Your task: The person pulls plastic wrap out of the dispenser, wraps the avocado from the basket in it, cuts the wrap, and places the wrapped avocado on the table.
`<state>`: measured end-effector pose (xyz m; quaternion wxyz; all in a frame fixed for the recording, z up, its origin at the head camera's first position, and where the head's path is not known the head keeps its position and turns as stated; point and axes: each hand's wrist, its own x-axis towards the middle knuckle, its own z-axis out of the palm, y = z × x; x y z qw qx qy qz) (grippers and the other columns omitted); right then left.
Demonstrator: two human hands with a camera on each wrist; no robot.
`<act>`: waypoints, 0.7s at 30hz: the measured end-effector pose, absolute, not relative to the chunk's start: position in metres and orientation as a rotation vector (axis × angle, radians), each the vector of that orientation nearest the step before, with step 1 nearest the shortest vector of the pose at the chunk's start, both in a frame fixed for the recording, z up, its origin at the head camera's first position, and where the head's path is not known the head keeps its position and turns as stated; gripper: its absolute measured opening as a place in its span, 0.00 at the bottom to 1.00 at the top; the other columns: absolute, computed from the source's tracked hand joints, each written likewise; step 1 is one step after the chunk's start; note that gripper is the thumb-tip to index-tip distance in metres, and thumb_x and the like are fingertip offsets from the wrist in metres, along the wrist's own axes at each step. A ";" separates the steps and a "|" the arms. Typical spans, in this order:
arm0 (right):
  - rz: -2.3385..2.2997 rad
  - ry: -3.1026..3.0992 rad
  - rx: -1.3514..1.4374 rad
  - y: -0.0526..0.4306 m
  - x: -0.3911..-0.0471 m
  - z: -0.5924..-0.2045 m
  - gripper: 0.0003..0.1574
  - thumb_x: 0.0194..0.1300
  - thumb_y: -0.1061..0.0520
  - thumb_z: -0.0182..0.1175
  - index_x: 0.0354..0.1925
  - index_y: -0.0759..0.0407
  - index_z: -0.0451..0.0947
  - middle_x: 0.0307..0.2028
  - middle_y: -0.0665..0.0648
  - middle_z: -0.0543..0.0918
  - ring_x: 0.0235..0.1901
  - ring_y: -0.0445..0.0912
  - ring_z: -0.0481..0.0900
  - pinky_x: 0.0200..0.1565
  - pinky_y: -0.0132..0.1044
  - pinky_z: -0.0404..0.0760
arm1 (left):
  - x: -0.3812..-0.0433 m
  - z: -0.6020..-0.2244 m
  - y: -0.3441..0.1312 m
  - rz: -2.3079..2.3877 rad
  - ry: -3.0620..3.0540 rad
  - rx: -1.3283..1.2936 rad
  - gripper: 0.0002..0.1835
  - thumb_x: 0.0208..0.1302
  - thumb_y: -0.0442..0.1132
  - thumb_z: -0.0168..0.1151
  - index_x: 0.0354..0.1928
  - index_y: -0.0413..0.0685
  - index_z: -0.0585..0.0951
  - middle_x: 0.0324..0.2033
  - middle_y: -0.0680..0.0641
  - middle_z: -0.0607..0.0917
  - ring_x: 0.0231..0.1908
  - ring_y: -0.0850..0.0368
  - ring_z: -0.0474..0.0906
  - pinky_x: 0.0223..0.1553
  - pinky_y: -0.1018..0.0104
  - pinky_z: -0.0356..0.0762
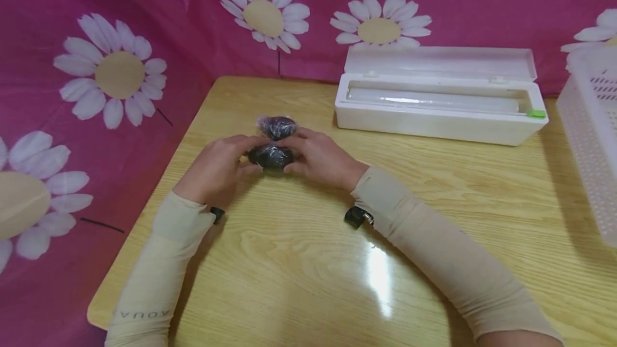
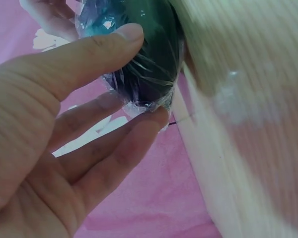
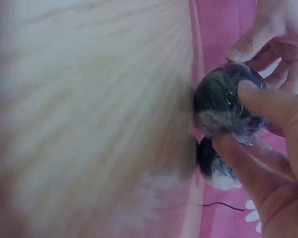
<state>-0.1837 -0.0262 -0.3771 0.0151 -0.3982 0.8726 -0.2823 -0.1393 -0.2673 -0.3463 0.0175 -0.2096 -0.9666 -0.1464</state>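
Two dark, rounded things in clear plastic film sit one behind the other on the table in the head view. The nearer film-wrapped dark green round thing (image 1: 272,158) is held between both hands. My left hand (image 1: 217,162) grips its left end, the thumb (image 2: 131,33) lying over the film and fingertips at the gathered film below. On the other side, my right hand (image 1: 325,158) pinches it between thumb and fingers, as the right wrist view shows. The farther wrapped dark thing (image 1: 278,128) lies just beyond the fingers; in the right wrist view it (image 3: 218,168) is partly hidden.
At the back right of the wooden table (image 1: 289,261) stands an open white box (image 1: 434,122) holding a roll of clear film (image 1: 429,100), with a green slider (image 1: 536,114). A white perforated basket (image 1: 585,149) is at the far right. Flowered pink cloth hangs behind.
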 end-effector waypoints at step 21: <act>-0.774 3.002 -1.196 0.110 -0.131 -0.322 0.35 0.66 0.45 0.72 0.66 0.56 0.77 0.57 0.59 0.83 0.42 0.49 0.89 0.47 0.46 0.87 | -0.138 -0.314 -0.247 -0.282 -3.156 -0.618 0.35 0.57 0.50 0.79 0.67 0.56 0.78 0.62 0.42 0.84 0.57 0.43 0.82 0.60 0.43 0.79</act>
